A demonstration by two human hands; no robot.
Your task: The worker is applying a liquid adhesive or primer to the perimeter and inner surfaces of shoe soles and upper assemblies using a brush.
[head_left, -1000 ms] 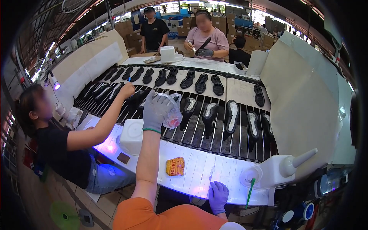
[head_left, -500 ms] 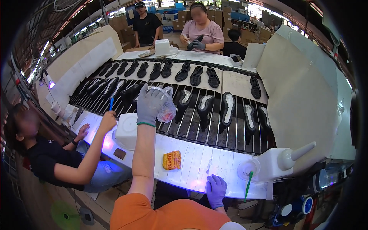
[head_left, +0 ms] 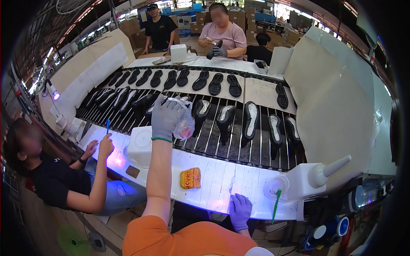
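We cannot tell whether the left hand (head_left: 165,119), above the barred rack (head_left: 213,141) where shoes (head_left: 251,121) lie upturned, presumably exposing white undersides, closes on the plastic bag (head_left: 185,126) beside it, while the right hand (head_left: 240,211), loosely uncurled, seemingly empty, rests against the bench (head_left: 213,193), perhaps for support.

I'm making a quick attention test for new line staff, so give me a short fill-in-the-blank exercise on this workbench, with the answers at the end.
1. The left hand, by a clear plastic bag, wears a ____ glove.
2. The co-worker at left holds up a slim tool coloured ____.
3. The yellow packet lies to the ____ of the right hand.
4. The thin stick at the white container is ____.

Missing words: gray; blue; left; green
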